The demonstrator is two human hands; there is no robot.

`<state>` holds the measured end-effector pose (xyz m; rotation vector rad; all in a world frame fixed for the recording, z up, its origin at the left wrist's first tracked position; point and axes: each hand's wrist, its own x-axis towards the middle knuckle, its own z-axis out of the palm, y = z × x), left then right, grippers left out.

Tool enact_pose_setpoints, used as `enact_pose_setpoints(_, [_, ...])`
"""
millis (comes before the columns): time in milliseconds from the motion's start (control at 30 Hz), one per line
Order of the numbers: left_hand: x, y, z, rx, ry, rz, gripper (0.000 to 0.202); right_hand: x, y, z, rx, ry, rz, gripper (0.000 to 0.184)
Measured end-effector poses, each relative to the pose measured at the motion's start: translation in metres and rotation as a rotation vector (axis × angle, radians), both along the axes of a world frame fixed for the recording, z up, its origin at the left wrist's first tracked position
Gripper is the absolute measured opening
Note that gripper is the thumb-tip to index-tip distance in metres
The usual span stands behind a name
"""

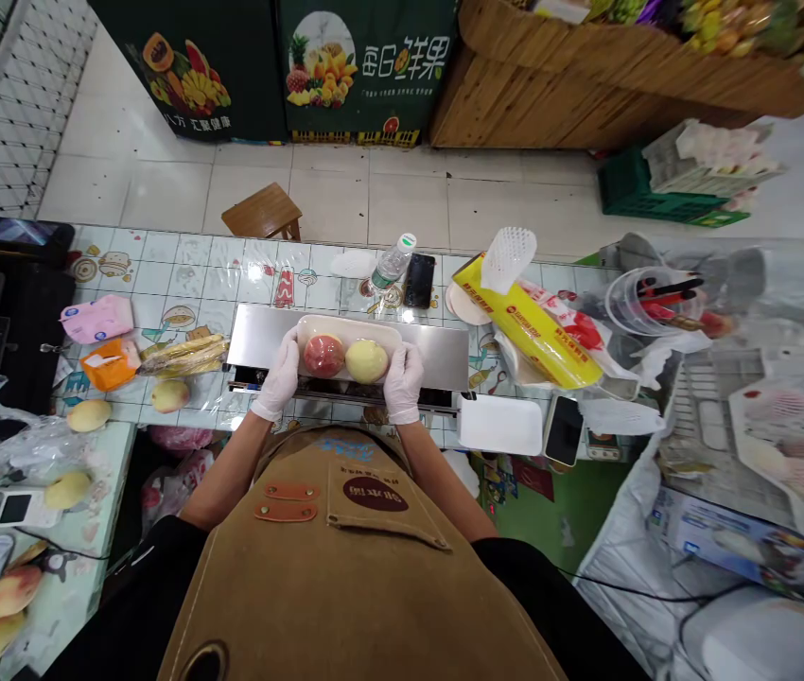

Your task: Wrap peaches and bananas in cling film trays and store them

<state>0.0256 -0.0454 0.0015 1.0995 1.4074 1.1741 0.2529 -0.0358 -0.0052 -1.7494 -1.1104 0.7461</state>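
Both gloved hands busy: my left grip (pixel 279 380) is grasping one end of the white tray (pixel 349 326), my right grip (pixel 404 380) is grasping the other, fingers curling round the ends. Tray is sitting in front of my apron (pixel 374 586), over the metal plate (pixel 260 336) on the table (pixel 161 248); can't tell if it's resting there or hanging just above. Red fruit (pixel 323 355) is lying on the left, yellow fruit (pixel 366 361) on the right, side by side in the tray. Can't tell whether they're covered or loose.

Risks, my guess: if one grip is lifting higher than the other, the round fruit could be rolling to the low end, maybe over the rim if loose. Squeezing too hard from both ends could be bowing or cracking a tray this thin-looking. Smooth gloves could be slipping. Swinging right and low, I could be knocking the spare tray (pixel 499 424) or the pale-edged phone (pixel 564 430) beside it. Reaching too far forward, I could be toppling the bottle (pixel 393 263) near the black phone (pixel 419 281).
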Motion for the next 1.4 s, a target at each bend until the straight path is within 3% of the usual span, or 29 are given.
enact_pose_setpoints(167, [0.005,-0.006,0.002,-0.044,-0.045,0.030,0.059,0.002,-0.004,0.002,-0.131,-0.038,-0.008,0.046])
enact_pose_setpoints(367, [0.021,-0.016,0.007,-0.129,-0.029,0.196,0.041,0.007,-0.006,0.006,-0.143,-0.077,0.091,0.042])
enact_pose_setpoints(633, [0.014,-0.015,0.024,-0.296,-0.007,0.217,0.041,0.012,0.010,0.030,-0.285,-0.102,0.215,0.030])
enact_pose_setpoints(767, [0.010,-0.035,0.042,-0.321,-0.056,0.157,0.045,0.022,-0.009,0.046,-0.297,-0.010,0.276,0.028])
enact_pose_setpoints(900, [0.007,-0.074,0.054,-0.331,-0.078,0.104,0.042,0.033,-0.054,0.061,-0.337,0.091,0.292,0.033])
enact_pose_setpoints(1000, [0.005,-0.104,0.049,-0.352,-0.001,0.122,0.037,0.036,-0.087,0.061,-0.347,0.116,0.267,0.036])
enact_pose_setpoints(1100, [0.004,-0.123,0.032,-0.388,0.045,0.156,0.028,0.034,-0.107,0.049,-0.409,0.110,0.241,0.037])
enact_pose_setpoints(1267, [0.004,-0.129,0.002,-0.436,0.034,0.184,0.022,0.026,-0.118,0.023,-0.524,0.056,0.191,0.034])
enact_pose_setpoints(1400, [0.002,-0.127,-0.008,-0.448,0.099,0.189,0.017,0.025,-0.119,0.010,-0.556,0.005,0.140,0.030])
